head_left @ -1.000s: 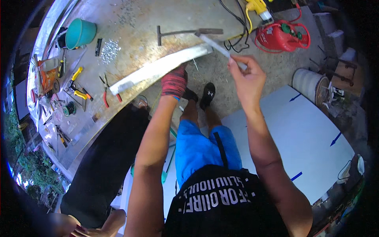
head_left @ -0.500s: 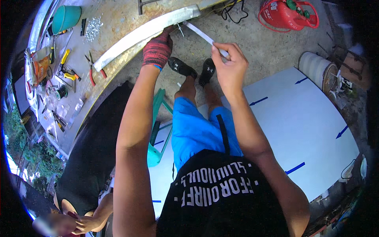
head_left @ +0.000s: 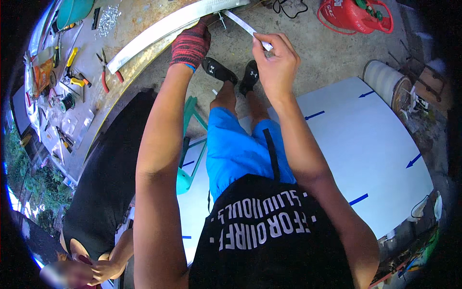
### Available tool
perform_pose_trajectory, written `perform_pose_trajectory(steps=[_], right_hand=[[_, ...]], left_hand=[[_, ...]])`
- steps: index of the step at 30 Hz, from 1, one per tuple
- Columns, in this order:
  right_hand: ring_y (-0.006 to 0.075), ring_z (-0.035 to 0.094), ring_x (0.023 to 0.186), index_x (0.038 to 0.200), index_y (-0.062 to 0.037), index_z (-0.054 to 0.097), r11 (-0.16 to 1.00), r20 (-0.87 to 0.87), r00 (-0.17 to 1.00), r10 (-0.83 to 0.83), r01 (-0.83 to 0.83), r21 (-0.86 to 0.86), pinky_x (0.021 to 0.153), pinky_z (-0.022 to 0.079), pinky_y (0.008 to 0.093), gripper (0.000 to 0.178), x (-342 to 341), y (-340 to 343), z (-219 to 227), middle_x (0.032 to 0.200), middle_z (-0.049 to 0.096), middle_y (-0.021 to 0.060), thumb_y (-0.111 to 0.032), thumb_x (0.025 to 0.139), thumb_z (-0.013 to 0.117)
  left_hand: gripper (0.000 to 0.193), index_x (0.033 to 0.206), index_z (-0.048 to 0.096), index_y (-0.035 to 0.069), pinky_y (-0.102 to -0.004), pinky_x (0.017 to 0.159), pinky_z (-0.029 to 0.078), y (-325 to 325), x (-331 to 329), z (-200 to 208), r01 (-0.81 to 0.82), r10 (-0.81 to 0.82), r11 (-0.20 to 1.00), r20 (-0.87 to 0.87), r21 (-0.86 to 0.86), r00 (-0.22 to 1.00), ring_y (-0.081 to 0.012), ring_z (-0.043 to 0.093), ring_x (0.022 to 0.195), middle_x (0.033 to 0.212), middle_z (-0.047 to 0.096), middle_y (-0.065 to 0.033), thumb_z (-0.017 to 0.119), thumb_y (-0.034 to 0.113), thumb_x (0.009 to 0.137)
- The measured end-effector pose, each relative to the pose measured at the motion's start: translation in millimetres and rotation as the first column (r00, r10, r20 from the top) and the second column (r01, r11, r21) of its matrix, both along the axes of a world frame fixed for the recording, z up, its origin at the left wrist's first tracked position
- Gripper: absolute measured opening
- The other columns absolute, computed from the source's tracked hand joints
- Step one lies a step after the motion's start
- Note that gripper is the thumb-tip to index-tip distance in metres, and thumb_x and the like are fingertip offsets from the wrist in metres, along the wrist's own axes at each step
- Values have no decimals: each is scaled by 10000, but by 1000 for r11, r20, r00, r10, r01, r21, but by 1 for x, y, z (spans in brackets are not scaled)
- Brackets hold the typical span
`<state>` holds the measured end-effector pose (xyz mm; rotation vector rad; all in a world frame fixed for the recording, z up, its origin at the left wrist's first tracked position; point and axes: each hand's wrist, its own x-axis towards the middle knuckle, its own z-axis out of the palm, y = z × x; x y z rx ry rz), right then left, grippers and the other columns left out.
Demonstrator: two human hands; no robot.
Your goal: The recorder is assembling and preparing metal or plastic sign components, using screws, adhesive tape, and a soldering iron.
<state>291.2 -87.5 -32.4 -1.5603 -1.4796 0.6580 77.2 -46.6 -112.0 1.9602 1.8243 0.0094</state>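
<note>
The lettered red tank [head_left: 351, 18] was right of the shiny strip [head_left: 166, 30]. The right hand [head_left: 278, 55] pinched a white slat [head_left: 244, 25]; the left hand's [head_left: 191, 45] hidden hold couldn't be told.

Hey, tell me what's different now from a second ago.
The bare right hand has drawn the narrow white strip toward the person: its tip, earlier beyond the long silvery strip, now sits by that strip's near edge. The view shifted too. The right hand kept its pinch; the red-handled metal pliers stayed by the silvery strip's end.
</note>
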Motion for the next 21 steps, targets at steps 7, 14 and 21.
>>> perform_pose_trajectory(steps=[7, 14, 21], right_hand=[[289, 673, 757, 897, -33, 707, 999, 12, 1000, 21, -21, 27, 646, 520, 355, 119, 2, -1, -2, 857, 666, 108, -8, 789, 748], [283, 676, 764, 914, -39, 717, 999, 3, 1000, 15, -15, 42, 651, 528, 350, 130, 3, -1, -4, 869, 669, 101, -9, 792, 749], [284, 674, 757, 920, -41, 717, 997, 48, 999, 25, -29, 76, 646, 531, 351, 135, 3, 0, -8, 875, 665, 101, -8, 793, 748]], left_hand=[[516, 1479, 393, 344, -544, 756, 553, 2, 1, 4, -21, 20, 999, -28, -42, 999, -431, 683, 859, 975, 695, -255, 509, 301, 977], [514, 1488, 385, 332, -546, 753, 549, 1, 1, 5, -21, 20, 999, -23, -43, 1000, -433, 684, 849, 962, 696, -255, 499, 308, 988], [544, 1505, 359, 340, -546, 761, 548, 2, 4, 6, -13, 13, 1000, -13, -26, 1000, -436, 683, 856, 969, 696, -255, 511, 300, 984]])
